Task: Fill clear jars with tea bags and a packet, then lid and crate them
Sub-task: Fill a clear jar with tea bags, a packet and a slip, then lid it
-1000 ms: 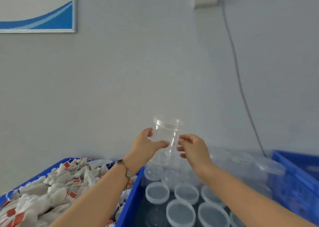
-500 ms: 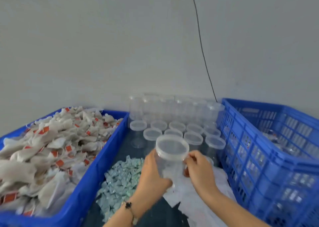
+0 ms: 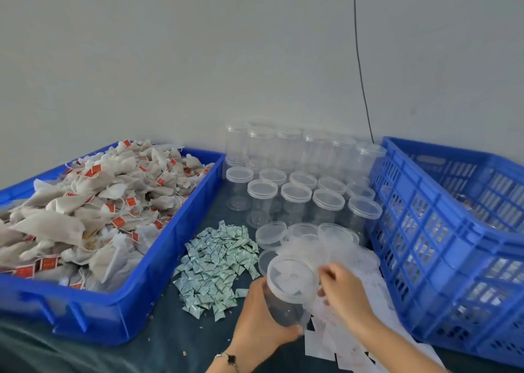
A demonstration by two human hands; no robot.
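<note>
Head view. The left hand [image 3: 261,318] is wrapped round the body of one clear jar [image 3: 289,290], thumb and fingers curled on its wall, holding it just above the dark table [image 3: 158,341] at the near centre. The jar's long axis runs roughly upright, tipped slightly so its mouth faces up toward the camera. Its lid [image 3: 293,277] is seated on the rim. The right hand [image 3: 344,290] sits at the right edge of that lid with fingers curled against it; motion blur prevents confirming whether it pinches the lid or only touches it. The right hand is the nearer to the lid, so the judged next step, taking the lid off, falls to it while the left steadies the body.

The tea bags [image 3: 93,211] lie heaped in one blue tray [image 3: 158,262] to the left, well apart from the jar; they are too many to count. The packets [image 3: 218,262], likewise uncounted, form one loose pile just beside the left hand. A stock of empty lidded jars [image 3: 295,194] stands behind: eleven or so in front, about six taller-standing along the wall. At least three loose lids [image 3: 270,232] lie near the held jar. One blue crate [image 3: 442,248] stands to the right; its contents are unclear.
</note>
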